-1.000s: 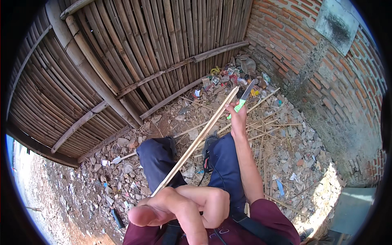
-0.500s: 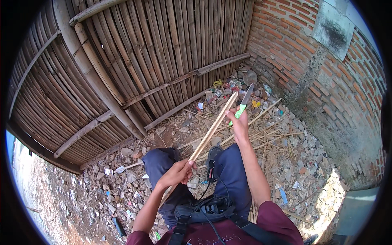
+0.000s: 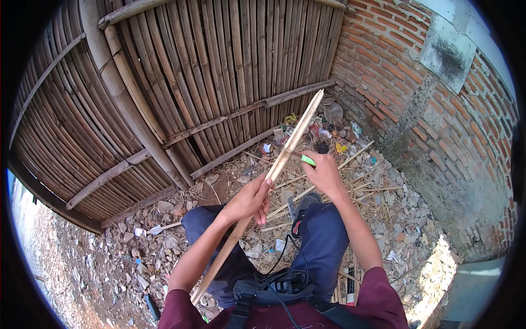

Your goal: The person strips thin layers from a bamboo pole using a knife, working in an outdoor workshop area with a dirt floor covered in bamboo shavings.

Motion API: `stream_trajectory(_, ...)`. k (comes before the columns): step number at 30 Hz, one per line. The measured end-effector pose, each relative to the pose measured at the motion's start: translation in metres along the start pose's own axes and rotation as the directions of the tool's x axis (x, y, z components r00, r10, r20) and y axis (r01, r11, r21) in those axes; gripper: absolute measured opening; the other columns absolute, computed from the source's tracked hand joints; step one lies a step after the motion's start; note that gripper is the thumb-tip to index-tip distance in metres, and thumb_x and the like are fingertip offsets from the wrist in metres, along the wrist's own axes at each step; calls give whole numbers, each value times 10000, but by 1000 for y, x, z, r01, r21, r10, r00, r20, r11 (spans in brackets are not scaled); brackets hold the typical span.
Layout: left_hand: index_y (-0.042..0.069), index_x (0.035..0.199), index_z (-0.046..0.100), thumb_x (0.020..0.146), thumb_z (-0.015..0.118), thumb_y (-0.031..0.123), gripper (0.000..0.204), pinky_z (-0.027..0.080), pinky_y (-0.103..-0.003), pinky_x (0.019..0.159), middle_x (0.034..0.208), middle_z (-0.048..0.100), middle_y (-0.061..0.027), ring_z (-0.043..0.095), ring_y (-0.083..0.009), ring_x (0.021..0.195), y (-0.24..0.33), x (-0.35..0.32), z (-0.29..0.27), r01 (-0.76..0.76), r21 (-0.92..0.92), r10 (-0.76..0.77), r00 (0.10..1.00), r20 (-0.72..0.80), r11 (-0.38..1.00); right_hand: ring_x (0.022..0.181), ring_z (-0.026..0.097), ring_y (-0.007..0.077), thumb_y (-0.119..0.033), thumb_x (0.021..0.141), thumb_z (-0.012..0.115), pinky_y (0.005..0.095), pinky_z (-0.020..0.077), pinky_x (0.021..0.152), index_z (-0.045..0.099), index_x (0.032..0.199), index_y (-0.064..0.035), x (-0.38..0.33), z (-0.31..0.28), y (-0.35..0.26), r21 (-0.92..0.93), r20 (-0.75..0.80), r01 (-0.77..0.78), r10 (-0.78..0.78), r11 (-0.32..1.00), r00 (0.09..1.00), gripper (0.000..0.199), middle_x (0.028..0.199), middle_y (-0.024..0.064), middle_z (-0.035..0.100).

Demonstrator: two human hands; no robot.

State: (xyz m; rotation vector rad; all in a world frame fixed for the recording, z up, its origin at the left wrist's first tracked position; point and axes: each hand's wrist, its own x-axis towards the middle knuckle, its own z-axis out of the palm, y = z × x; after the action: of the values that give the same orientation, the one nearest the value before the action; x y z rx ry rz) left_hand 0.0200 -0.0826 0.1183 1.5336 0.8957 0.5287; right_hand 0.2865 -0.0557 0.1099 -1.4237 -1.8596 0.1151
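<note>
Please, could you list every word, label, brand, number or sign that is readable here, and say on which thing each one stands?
None can be read.
Maroon shirt: any lettering is too cut off at the lower edge.
Litter, such as the yellow scrap: too small.
Knife, green handle mostly covered: no lettering visible.
Wooden strip: no lettering visible.
Wall panel: dark stain, no readable sign.

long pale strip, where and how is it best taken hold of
Probably best around the middle of the long pale strip, below the knife, coming from the person's left. The strip slants from lower left to upper right, and the knife meets it from the right, higher up. The left grip is around that middle part.
</note>
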Motion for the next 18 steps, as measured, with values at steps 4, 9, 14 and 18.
stream_trajectory(4, 37, 1135, 439, 1172, 294, 375, 370, 535, -294, 408, 703, 552, -62, 670, -213, 509, -1, 38, -5, 59, -180, -43, 995, 94, 982, 827, 708, 488, -120, 884, 636, 555, 563, 773, 733, 1068, -3, 18, 13, 20, -132, 249, -20, 53, 991, 967, 239, 870, 259, 733)
stream_trajectory(9, 79, 1032, 485, 1160, 338, 383, 361, 459, -278, 403, 639, 452, -1, 593, -172, 505, -23, 81, -8, 113, -429, -93, 993, 68, 896, 922, 709, 482, -61, 845, 611, 560, 562, 819, 716, 1025, 29, 47, 42, 52, 4, 198, 143, -141, 990, 970, 228, 950, 299, 721)
stream_trajectory(14, 92, 971, 493, 1165, 337, 382, 383, 352, -292, 413, 592, 376, 22, 440, -149, 461, -60, 101, -4, 84, -568, -76, 996, 38, 818, 830, 705, 472, -18, 806, 565, 554, 551, 761, 707, 935, 12, 54, 70, 67, -106, 244, 177, -147, 978, 959, 194, 856, 253, 718)
stream_trajectory(18, 101, 941, 481, 1168, 350, 391, 391, 326, -287, 420, 597, 374, 31, 383, -125, 450, -66, 101, 6, 52, -494, -88, 995, -50, 868, 775, 701, 476, -5, 774, 564, 557, 554, 734, 714, 888, 17, 54, 78, 70, -120, 278, 142, -104, 983, 955, 190, 786, 245, 713)
